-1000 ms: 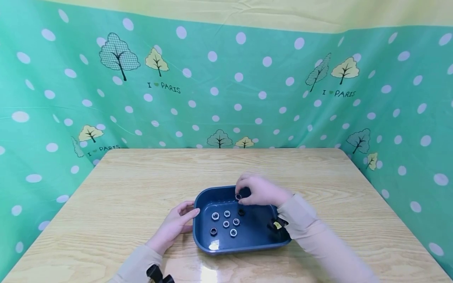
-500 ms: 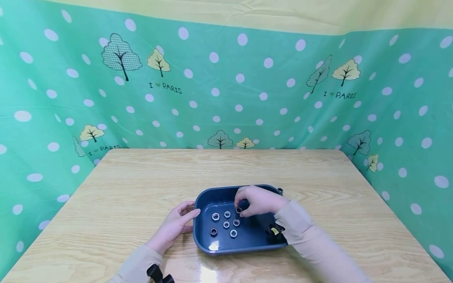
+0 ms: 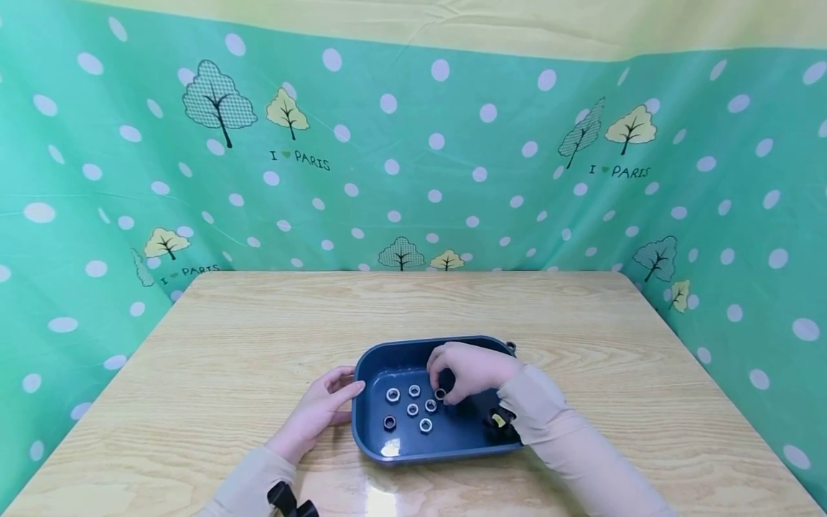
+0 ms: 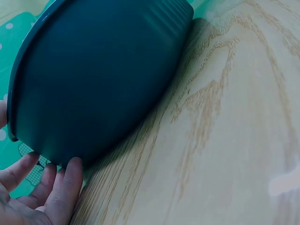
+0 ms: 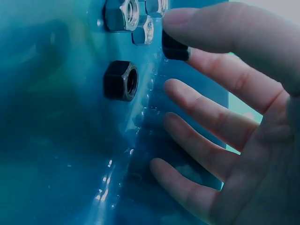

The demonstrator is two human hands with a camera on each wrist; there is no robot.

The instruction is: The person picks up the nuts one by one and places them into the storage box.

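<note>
A dark blue plastic tray (image 3: pixel 452 457) stands on the table with several hex nuts in it. My left hand (image 3: pixel 321 406) holds its left end, thumb at the rim; in the left wrist view the fingertips (image 4: pixel 73 165) rest against the outer wall. My right hand (image 3: pixel 474 370) reaches inside over the tray's floor. Its thumb and index finger pinch a black hex nut (image 5: pixel 174 47), the other fingers spread apart. Another black nut (image 5: pixel 121 80) lies on the floor close by. Silver nuts (image 3: pixel 393 395) sit grouped in the left half, beside a dark nut (image 3: pixel 390 423).
The wooden table (image 3: pixel 271 316) extends around the tray on every side. A green dotted curtain (image 3: pixel 413 165) hangs behind and along both sides. A small ring-shaped piece (image 3: pixel 512 347) shows just beyond the tray's back right corner.
My right hand has come down from the tray's back rim toward its floor, carrying the black nut. My left hand has stayed at the tray's end.
</note>
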